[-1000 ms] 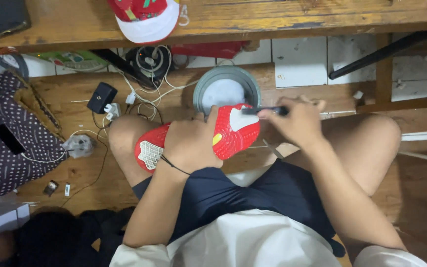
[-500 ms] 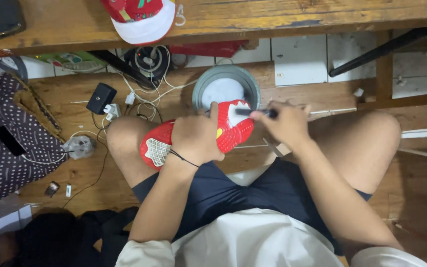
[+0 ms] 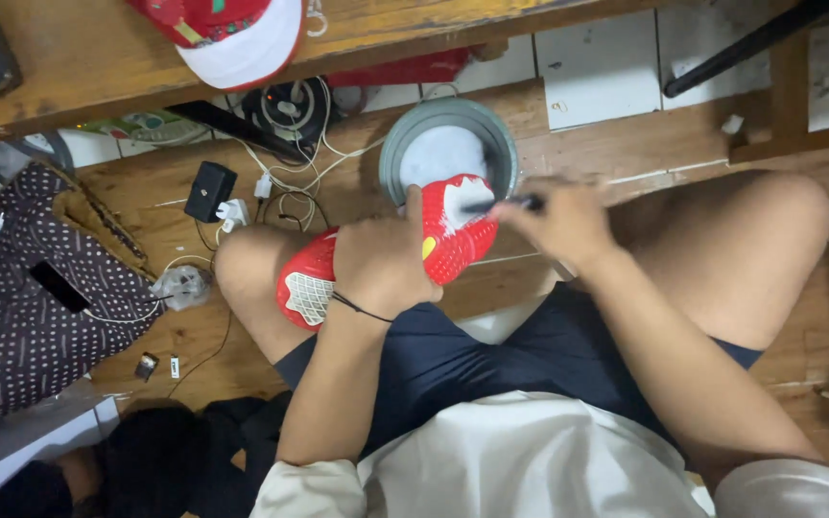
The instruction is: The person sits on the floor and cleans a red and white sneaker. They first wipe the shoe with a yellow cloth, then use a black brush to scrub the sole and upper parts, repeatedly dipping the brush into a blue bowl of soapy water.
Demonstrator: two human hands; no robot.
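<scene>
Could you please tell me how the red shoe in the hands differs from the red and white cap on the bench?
The red shoe is gripped by the left hand over the grey basin; the cap lies untouched on the wooden bench. The shoe shows white foam where the brush in the right hand meets it; the cap looks dry. Both are mainly red with white.
</scene>
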